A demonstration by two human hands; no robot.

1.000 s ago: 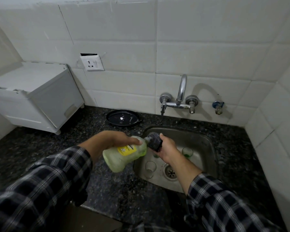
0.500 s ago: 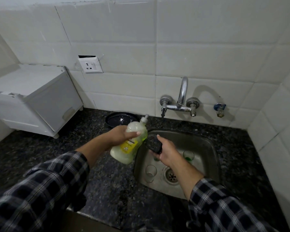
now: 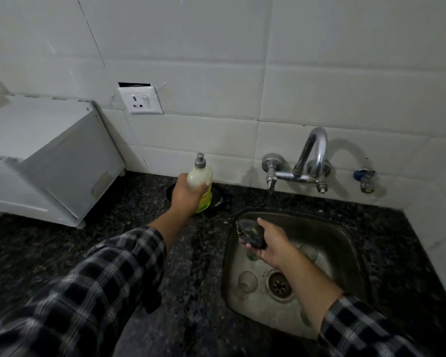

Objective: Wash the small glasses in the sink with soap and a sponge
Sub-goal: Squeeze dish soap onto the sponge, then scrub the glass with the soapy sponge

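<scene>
the soap bottle [image 3: 200, 173] is gripped upright by the left hand [image 3: 187, 194] over the dark counter [image 3: 62, 248]. its lower part is hidden by the fingers, and a black dish [image 3: 220, 195] behind it is mostly covered. a dark sponge [image 3: 250, 233] is clutched in the right hand [image 3: 271, 243] above the sink [image 3: 307, 228]. one small glass [image 3: 246, 282] is seen clearly beside the drain [image 3: 280, 284]. a second glass [image 3: 309, 252] is half hidden behind the right wrist, and a third glass [image 3: 252, 256] under the hand is barely made out.
</scene>
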